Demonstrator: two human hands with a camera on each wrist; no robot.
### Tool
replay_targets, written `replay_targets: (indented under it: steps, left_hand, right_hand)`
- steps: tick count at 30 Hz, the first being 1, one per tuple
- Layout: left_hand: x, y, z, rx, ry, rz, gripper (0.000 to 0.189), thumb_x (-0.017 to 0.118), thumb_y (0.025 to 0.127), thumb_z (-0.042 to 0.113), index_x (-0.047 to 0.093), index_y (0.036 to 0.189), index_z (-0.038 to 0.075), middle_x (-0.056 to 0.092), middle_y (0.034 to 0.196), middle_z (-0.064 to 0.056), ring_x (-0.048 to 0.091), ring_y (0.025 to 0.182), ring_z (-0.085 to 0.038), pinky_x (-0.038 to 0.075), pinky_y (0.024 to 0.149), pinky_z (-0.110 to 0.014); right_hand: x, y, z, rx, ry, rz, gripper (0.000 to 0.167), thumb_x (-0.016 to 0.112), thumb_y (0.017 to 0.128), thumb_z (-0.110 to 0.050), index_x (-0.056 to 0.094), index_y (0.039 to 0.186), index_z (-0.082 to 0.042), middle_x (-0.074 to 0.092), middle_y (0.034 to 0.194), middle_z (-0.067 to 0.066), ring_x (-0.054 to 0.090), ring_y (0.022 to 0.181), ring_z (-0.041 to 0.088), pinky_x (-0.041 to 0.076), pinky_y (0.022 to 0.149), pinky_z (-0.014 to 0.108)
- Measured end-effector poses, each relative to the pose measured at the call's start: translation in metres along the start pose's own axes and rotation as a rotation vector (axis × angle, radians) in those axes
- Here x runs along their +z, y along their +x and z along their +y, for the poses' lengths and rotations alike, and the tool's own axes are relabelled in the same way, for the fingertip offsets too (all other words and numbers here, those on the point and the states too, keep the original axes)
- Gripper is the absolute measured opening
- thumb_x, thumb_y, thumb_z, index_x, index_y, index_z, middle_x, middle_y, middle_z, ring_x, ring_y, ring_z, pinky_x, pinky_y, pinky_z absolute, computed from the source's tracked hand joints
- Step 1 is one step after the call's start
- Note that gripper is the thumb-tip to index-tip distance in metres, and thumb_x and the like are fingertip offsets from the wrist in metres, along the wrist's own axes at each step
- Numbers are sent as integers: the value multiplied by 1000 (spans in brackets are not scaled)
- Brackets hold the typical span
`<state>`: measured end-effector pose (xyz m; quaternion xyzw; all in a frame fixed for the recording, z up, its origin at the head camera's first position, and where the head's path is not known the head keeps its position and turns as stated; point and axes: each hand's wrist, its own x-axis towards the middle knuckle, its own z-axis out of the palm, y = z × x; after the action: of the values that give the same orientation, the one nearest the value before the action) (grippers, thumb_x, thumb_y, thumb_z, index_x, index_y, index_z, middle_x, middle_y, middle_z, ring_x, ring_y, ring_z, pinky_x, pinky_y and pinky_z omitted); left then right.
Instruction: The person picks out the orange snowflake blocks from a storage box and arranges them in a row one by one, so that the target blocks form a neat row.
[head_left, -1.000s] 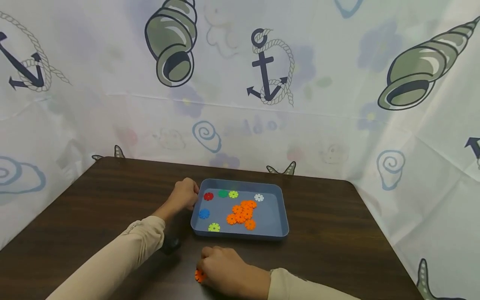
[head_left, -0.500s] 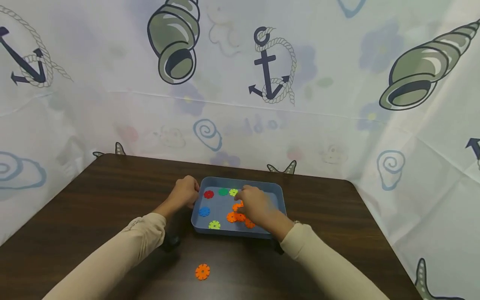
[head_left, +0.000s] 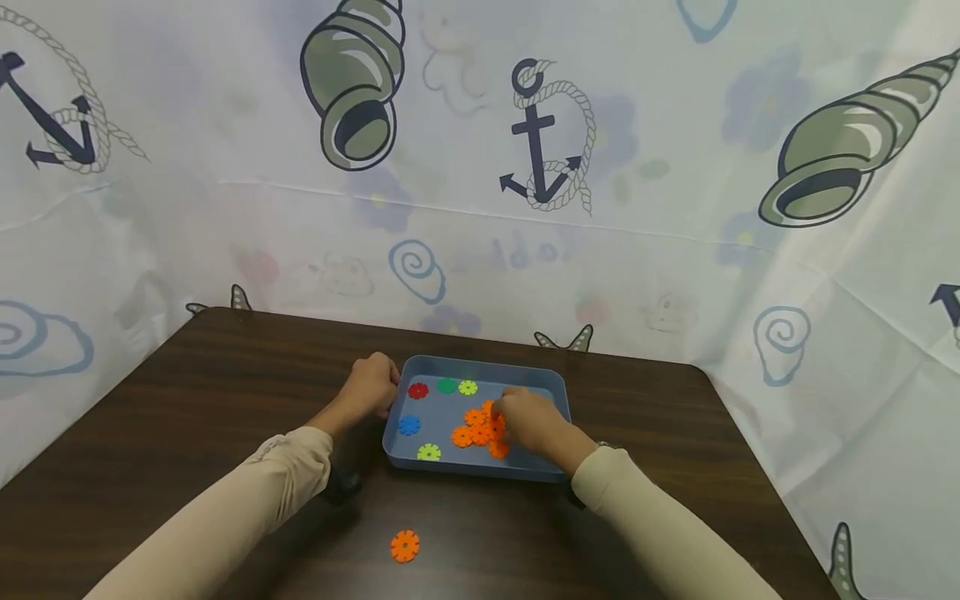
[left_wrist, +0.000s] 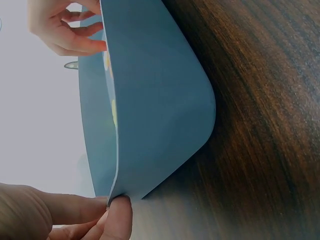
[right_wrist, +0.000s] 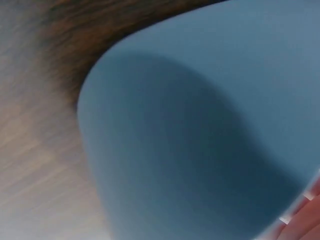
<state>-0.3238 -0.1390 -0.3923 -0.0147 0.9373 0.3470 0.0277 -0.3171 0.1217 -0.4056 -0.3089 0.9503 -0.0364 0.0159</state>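
My left hand [head_left: 371,385] pinches the left rim of a shallow blue-grey tray [head_left: 555,379]; in the left wrist view its thumb and fingers [left_wrist: 120,215] close on the tray's corner. Over the tray's right half, my right hand [head_left: 536,423] reaches down with bent fingers to a cluster of orange notched plastic discs [head_left: 478,433]. Its fingertips overlap the cluster's right side, and I cannot tell whether they grip a disc. A single orange disc [head_left: 405,546] lies on the table in front of the tray.
Along the tray's left and back lie a red disc [head_left: 417,391], a green disc [head_left: 447,386], a blue disc [head_left: 409,425] and yellow discs [head_left: 429,452]. The dark wooden table [head_left: 660,467] ends at a patterned cloth [head_left: 660,275] behind.
My right hand has let go of the orange disc on the table and moved up into the tray, then shifted slightly right over the cluster. The left hand stays at the rim.
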Motion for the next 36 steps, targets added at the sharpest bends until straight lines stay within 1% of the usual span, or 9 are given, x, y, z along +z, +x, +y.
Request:
replay_targets:
  steps: [6,11,14,16,19,22,24,28,36]
  left_hand:
    - [0,1,-2,4,1,1,16,60,87,-8,66,101,-10,67,91,-23,66,59,-21,60,52,-30]
    - [0,0,-1,6,-1,-1,15,60,86,-8,66,100,-10,66,90,-23,66,59,-21,60,51,-30]
    - [0,0,-2,-2,-3,-7,14,60,87,-8,66,100,-10,66,90,-22,66,60,-21,60,51,-30]
    - [0,1,-2,-3,-6,-14,14,60,87,-7,66,100,-9,66,91,-22,67,61,-21,60,52,-30]
    - [0,1,-2,-4,-9,-16,15,60,88,-7,66,101,-10,67,94,-23,68,61,-21,61,53,-30]
    - [-2,0,-1,-7,-10,-12,15,60,88,-7,66,102,-10,67,96,-24,68,61,-22,61,54,-30]
    - [-2,0,-1,-3,-8,-12,15,60,88,-7,65,102,-10,67,96,-24,68,61,-22,61,53,-30]
    - [-2,-1,0,-3,-8,-21,16,60,88,-7,66,102,-10,67,96,-24,68,61,-22,61,54,-30]
    - [-2,2,0,6,9,-9,16,60,88,-7,65,102,-10,67,96,-25,68,60,-22,61,53,-29]
  right_hand:
    - [0,0,1,6,39,2,13,81,82,-10,72,92,-9,64,87,2,60,77,16,56,66,30]
    - [-15,-7,3,1,256,57,15,77,86,-10,68,75,-12,65,71,-2,54,61,10,48,54,25]
    - [-30,-15,-10,-15,415,66,15,77,87,-15,69,74,-13,68,69,0,59,57,11,48,52,23]
    - [-36,-23,-27,-51,510,17,14,78,87,-14,70,75,-13,69,68,0,63,56,15,50,51,24]
    - [-31,-36,-56,-100,604,-156,14,78,85,-11,71,73,-14,68,64,-6,68,56,19,52,51,22]
    - [-16,-47,-79,-87,599,-316,18,79,84,-10,71,70,-16,65,59,-10,66,52,16,50,47,19]
    - [-7,-51,-89,-52,550,-360,19,79,83,-10,71,67,-17,63,57,-12,63,48,11,50,46,19]
    - [5,-53,-97,-2,461,-354,21,80,83,-11,70,66,-18,61,55,-11,57,44,5,49,45,18]
    - [10,-51,-97,-33,314,-284,22,82,82,-17,68,65,-19,55,56,-15,48,50,0,44,46,14]
